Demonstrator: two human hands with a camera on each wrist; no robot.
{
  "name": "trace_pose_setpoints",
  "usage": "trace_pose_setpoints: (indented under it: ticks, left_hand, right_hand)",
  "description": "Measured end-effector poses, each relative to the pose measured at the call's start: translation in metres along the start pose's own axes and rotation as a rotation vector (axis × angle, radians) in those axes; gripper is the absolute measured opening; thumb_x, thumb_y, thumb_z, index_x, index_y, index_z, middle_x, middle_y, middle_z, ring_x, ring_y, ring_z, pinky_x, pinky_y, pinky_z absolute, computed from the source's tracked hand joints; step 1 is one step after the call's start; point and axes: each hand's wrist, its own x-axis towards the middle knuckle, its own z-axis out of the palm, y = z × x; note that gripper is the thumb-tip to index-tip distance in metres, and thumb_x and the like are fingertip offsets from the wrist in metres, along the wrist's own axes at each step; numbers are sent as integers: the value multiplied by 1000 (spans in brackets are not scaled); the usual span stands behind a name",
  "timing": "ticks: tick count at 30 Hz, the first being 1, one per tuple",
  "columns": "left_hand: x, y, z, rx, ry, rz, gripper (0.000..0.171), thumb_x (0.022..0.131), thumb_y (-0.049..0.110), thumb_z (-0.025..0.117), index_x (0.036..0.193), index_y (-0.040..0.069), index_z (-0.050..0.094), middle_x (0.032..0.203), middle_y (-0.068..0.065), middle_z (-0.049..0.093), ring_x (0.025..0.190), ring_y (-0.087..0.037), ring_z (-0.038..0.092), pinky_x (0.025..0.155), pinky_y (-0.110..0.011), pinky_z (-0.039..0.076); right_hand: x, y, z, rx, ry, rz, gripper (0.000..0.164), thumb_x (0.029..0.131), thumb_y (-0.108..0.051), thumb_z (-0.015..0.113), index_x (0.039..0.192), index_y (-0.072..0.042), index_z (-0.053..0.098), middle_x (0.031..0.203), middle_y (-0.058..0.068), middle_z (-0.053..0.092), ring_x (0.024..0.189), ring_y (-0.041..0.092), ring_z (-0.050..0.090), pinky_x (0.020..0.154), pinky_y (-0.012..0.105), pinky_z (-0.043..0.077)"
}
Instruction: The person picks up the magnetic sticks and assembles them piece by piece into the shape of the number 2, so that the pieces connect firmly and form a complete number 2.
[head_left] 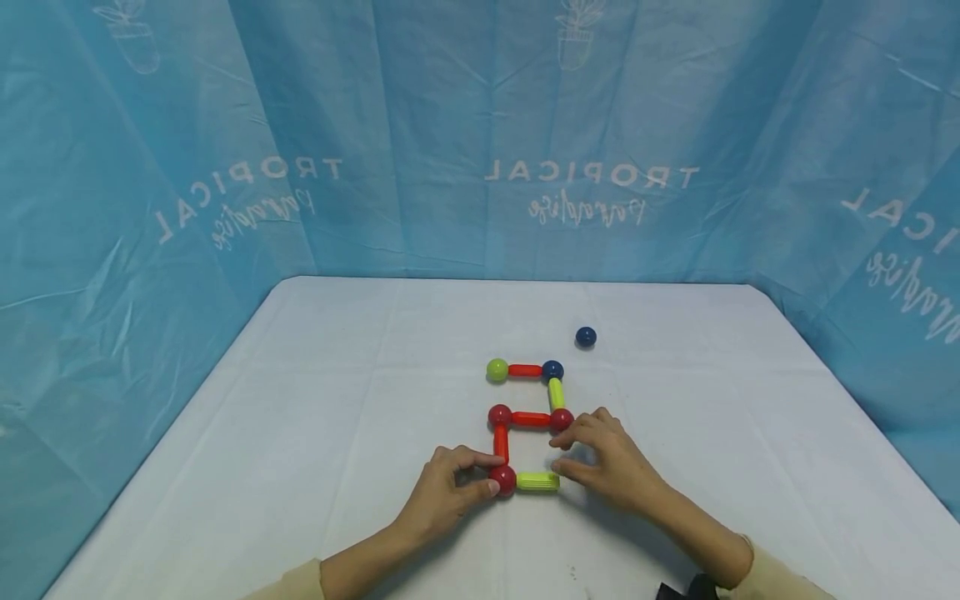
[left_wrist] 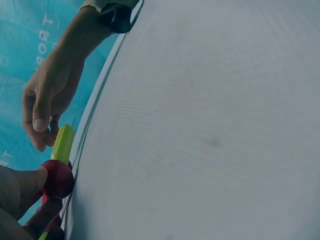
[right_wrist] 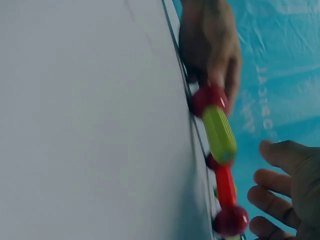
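A chain of balls and rods lies on the white table. My left hand [head_left: 450, 485] pinches the red ball [head_left: 503, 481] at its near end between thumb and fingers. From that ball a yellow-green rod [head_left: 538, 482] points right, its far end free. A red rod [head_left: 501, 444] runs up to another red ball [head_left: 499, 415], and a second red rod [head_left: 531, 419] leads to a right-hand red ball [head_left: 561, 420]. My right hand [head_left: 603, 458] hovers by that ball and the rod's free end, fingers apart; in the right wrist view nothing lies between its fingers [right_wrist: 272, 200].
Farther up the chain, a yellow-green rod [head_left: 556, 393], a dark blue ball [head_left: 552, 371], a red rod [head_left: 525, 370] and a green ball [head_left: 497, 370] follow. A loose dark blue ball [head_left: 586, 337] sits behind. Blue curtains [head_left: 450, 125] surround the white table [head_left: 360, 350].
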Motion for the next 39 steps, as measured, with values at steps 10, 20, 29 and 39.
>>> trace_pose_setpoints:
  ticks: [10,20,29,39]
  left_hand:
    - [0,-2,0,-21,-16,-16,27,80,23,73,106,22,71,103,6,69,95,-17,42,80,-29,32]
    - [1,-1,0,-24,-19,-26,27,80,23,73,106,23,71,103,7,68,96,-16,43,79,-30,33]
    - [1,-1,-1,-20,-19,-32,27,80,24,73,106,23,71,103,7,68,96,-16,43,80,-31,33]
    - [1,0,0,-22,-18,-21,26,79,22,73,106,23,71,102,7,69,95,-16,43,80,-30,32]
  right_hand:
    - [52,47,-27,15,162,86,33,82,-27,72,111,-12,68,106,4,66,99,23,50,81,40,42]
    - [98,92,-28,-7,239,196,38,86,-27,68,115,-4,65,109,14,63,103,31,51,85,44,42]
    - [125,106,-31,20,192,324,52,87,-32,64,130,-5,54,125,17,58,113,35,48,89,47,42]
    - [142,113,-29,33,110,422,59,87,-36,63,135,-5,49,132,18,55,123,38,41,98,52,36]
